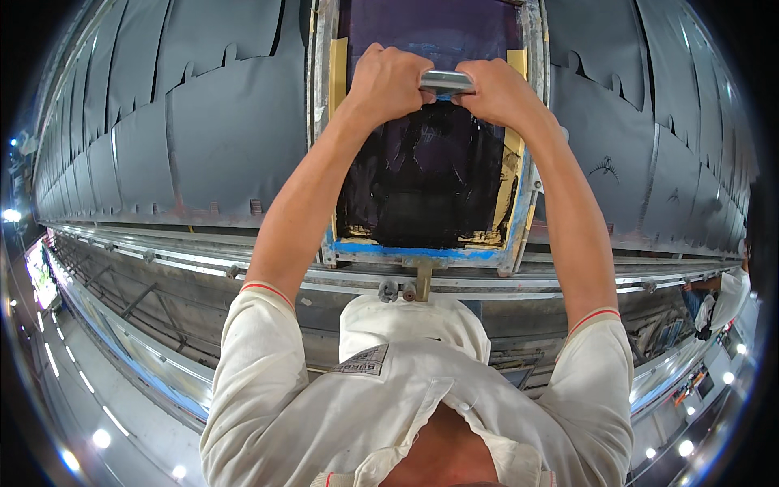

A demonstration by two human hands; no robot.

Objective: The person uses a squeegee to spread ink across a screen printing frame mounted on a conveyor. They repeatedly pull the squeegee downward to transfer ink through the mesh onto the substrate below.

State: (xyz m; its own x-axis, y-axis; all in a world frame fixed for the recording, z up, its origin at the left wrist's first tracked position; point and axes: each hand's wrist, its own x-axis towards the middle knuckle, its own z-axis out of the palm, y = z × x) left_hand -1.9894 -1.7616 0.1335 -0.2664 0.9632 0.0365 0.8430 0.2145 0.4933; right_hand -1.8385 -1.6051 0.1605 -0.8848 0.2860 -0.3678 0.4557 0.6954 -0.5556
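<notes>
My left hand (386, 81) and my right hand (497, 91) both grip a metal squeegee handle (445, 80) side by side, arms stretched out over a framed printing screen (526, 195). The screen's mesh is dark purple at the far end and coated with black ink (422, 187) nearer to me. Yellow and blue tape line the frame's inner edges. The squeegee blade is hidden beneath my hands.
Rows of dark grey fabric pieces (211, 138) lie on the long table left and right of the screen. A metal rail (178, 256) runs along the table's near edge, with a clamp (418, 280) under the frame. Another person (722, 296) stands at far right.
</notes>
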